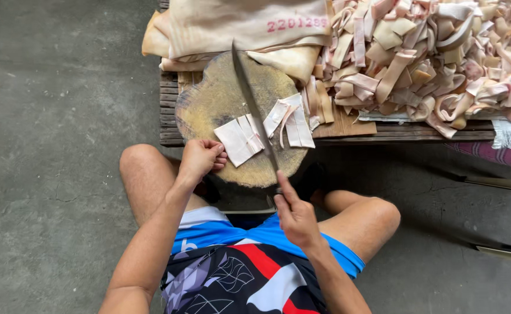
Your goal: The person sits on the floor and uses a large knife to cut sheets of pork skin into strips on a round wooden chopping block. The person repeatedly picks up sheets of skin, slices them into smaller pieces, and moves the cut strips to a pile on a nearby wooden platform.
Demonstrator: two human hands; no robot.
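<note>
While you sit low on the grey concrete floor (52, 174), a dark slatted wooden bench (418, 132) stands before your knees, carrying everything you work on. Across its back right part spreads a big heap of pale pink and cream cut strips (430, 52), and at its back left lie folded cream sheets of the same material (238, 29). Near you, on the bench's left end, sits a round worn wooden chopping block (214, 102).

On that block rests a small pale pink flat sheet (236, 142), with a few already cut pieces (293, 122) just to its right. Your left hand (200, 160) presses down on the near left edge of the sheet, fingers curled in a clenched grip against it. Your right hand (295, 218) has its grip closed around the handle of a long narrow steel knife (254, 110), forefinger stretched along the handle. The blade runs away from you across the block and lies over the sheet's right side, between the sheet and the cut pieces.
</note>
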